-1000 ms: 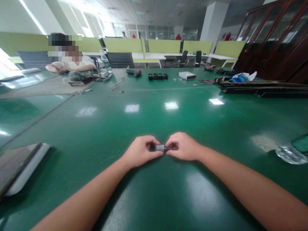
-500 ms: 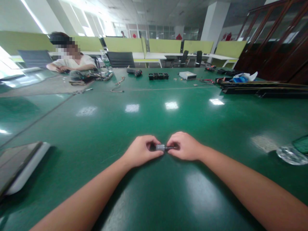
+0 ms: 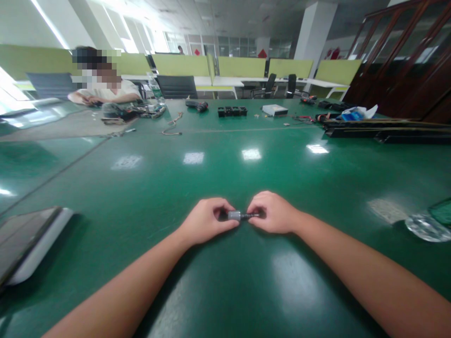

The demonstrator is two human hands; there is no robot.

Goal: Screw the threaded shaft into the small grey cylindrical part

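Note:
A small grey cylinder with a dark ridged shaft (image 3: 234, 215) lies level, low over the green table, between my two hands. My left hand (image 3: 205, 220) pinches its thick grey end between thumb and fingers. My right hand (image 3: 273, 213) is closed round the thin shaft, with thumb and fingertips on it. The cylinder's left end is partly hidden in the left hand's grip, and the shaft's tip sits inside the curl of the right fingers. Its exact kind cannot be made out.
A flat device with a pale edge (image 3: 42, 249) lies at the left. A clear bottle (image 3: 428, 227) is at the right edge. Across the table (image 3: 225, 164) are black blocks (image 3: 232, 111), a white box (image 3: 275, 110), long black bars (image 3: 387, 130), and a seated person (image 3: 116, 89).
My right hand has shifted slightly right along the shaft, so a little more of the shaft shows. My left hand and the grey cylinder have hardly moved.

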